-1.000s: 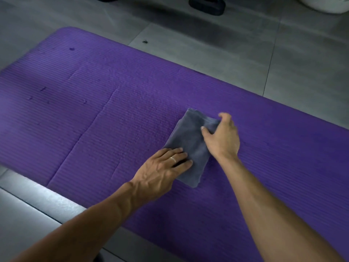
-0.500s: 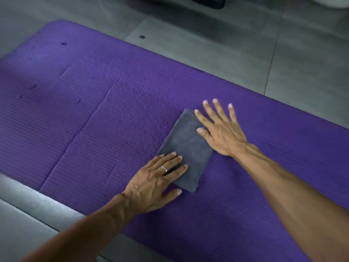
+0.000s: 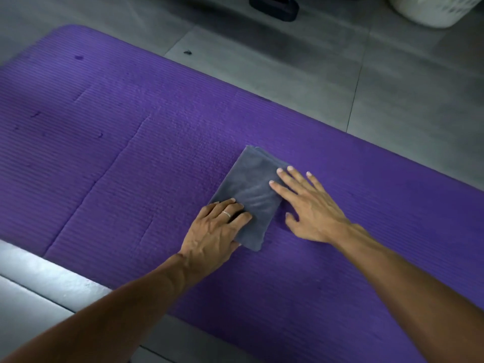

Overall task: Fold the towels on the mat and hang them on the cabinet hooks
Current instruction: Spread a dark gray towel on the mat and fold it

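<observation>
Nearest the person, the left hand (image 3: 218, 229) lies flat with its fingers spread on the near end of the small grey towel (image 3: 248, 195), likely to pin it down so it does not slide. Just past it, the right hand (image 3: 309, 205) is flat too, its fingers spread, with the fingertips on the towel's right edge and the palm on the purple mat (image 3: 131, 158), likely to smooth the fold. The towel looks folded into a neat little rectangle in the middle of the mat. Farther off is the grey tiled floor (image 3: 288, 74), a dark object (image 3: 275, 7) and a white basket (image 3: 432, 9). No cabinet hooks show.
</observation>
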Action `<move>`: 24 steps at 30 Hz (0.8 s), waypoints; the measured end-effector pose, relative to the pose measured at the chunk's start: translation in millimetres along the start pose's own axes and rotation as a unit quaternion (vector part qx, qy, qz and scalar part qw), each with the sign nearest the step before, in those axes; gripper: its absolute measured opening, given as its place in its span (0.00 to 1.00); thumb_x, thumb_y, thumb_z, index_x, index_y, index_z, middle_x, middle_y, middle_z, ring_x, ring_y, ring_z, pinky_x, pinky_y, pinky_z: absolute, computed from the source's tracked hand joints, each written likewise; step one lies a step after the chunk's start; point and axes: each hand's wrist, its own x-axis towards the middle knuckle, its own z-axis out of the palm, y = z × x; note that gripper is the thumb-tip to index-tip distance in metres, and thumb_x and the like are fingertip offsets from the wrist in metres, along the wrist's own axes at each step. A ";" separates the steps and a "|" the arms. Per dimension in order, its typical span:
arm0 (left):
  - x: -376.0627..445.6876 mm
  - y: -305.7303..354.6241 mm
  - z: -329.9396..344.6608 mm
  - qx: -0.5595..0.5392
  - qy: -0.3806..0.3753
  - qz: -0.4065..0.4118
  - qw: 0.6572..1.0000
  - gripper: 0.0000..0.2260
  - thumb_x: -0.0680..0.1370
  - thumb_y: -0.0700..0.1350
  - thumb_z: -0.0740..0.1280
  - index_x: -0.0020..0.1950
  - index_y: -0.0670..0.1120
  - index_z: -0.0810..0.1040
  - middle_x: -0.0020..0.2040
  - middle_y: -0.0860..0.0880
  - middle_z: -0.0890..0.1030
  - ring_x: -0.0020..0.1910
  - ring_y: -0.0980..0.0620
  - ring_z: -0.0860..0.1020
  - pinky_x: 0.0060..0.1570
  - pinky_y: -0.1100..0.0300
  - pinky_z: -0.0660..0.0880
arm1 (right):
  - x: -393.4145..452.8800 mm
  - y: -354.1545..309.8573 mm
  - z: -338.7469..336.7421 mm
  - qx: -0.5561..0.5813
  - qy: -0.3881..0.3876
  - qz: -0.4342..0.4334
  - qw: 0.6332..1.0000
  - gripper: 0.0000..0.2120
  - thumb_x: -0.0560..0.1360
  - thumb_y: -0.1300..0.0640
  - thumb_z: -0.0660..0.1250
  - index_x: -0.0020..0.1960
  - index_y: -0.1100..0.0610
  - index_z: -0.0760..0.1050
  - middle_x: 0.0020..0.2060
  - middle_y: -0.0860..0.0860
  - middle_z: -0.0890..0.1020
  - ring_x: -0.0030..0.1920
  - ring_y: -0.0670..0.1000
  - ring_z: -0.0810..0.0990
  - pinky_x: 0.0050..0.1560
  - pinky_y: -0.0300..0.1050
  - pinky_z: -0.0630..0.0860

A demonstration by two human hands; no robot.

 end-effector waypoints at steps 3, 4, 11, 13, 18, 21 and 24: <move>9.9 -1.9 -12.4 -0.084 0.003 -0.035 0.996 0.21 0.70 0.51 0.68 0.61 0.53 0.69 0.56 0.50 0.79 0.57 0.47 0.79 0.54 0.50 0.74 | -3.2 -13.8 5.8 0.033 -0.003 -0.012 0.999 0.45 0.70 0.47 0.69 0.80 0.50 0.47 0.79 0.45 0.44 0.78 0.46 0.37 0.75 0.48 0.34; 13.2 -4.3 -21.3 -0.155 -0.008 -0.061 0.986 0.19 0.71 0.53 0.65 0.61 0.54 0.68 0.55 0.50 0.79 0.55 0.48 0.79 0.54 0.52 0.74 | -3.0 -16.9 8.4 0.040 0.011 -0.011 0.999 0.47 0.70 0.45 0.70 0.79 0.51 0.48 0.79 0.45 0.45 0.78 0.46 0.39 0.76 0.49 0.36; 22.2 -16.9 -87.7 -0.559 -0.057 -0.198 0.803 0.17 0.71 0.47 0.71 0.58 0.45 0.77 0.50 0.48 0.83 0.49 0.55 0.81 0.46 0.62 0.78 | 18.6 -32.2 -29.2 0.142 0.170 -0.017 0.975 0.17 0.68 0.49 0.74 0.53 0.52 0.75 0.50 0.45 0.81 0.55 0.49 0.78 0.64 0.50 0.69; 21.0 -24.6 -98.8 -0.575 -0.060 -0.225 0.784 0.16 0.71 0.47 0.71 0.57 0.45 0.78 0.50 0.49 0.84 0.49 0.54 0.82 0.44 0.62 0.77 | 18.2 -37.9 -46.7 0.161 0.147 -0.023 0.976 0.13 0.69 0.48 0.73 0.45 0.51 0.72 0.38 0.41 0.77 0.39 0.46 0.75 0.43 0.46 0.72; 22.2 -46.5 -109.0 -0.349 -0.014 -0.264 0.899 0.16 0.71 0.57 0.72 0.55 0.51 0.79 0.47 0.57 0.83 0.48 0.61 0.80 0.52 0.60 0.78 | 14.5 -45.3 -66.4 0.164 0.086 0.052 0.981 0.16 0.69 0.47 0.70 0.36 0.48 0.61 0.32 0.44 0.73 0.31 0.44 0.71 0.30 0.43 0.63; 22.8 -47.5 -108.5 -0.244 -0.017 -0.260 0.934 0.11 0.72 0.52 0.73 0.53 0.52 0.78 0.46 0.57 0.81 0.47 0.58 0.80 0.52 0.55 0.77 | 12.3 -43.7 -79.9 0.156 0.079 0.104 0.979 0.17 0.70 0.45 0.69 0.37 0.49 0.61 0.32 0.44 0.74 0.32 0.50 0.74 0.32 0.45 0.68; 27.2 -35.6 -115.5 -0.214 -0.040 -0.223 0.950 0.11 0.72 0.53 0.71 0.52 0.51 0.80 0.45 0.55 0.82 0.45 0.55 0.81 0.50 0.53 0.78 | 4.8 -43.8 -99.1 0.132 0.093 0.157 0.974 0.17 0.69 0.42 0.68 0.42 0.51 0.64 0.37 0.47 0.76 0.37 0.55 0.75 0.37 0.47 0.70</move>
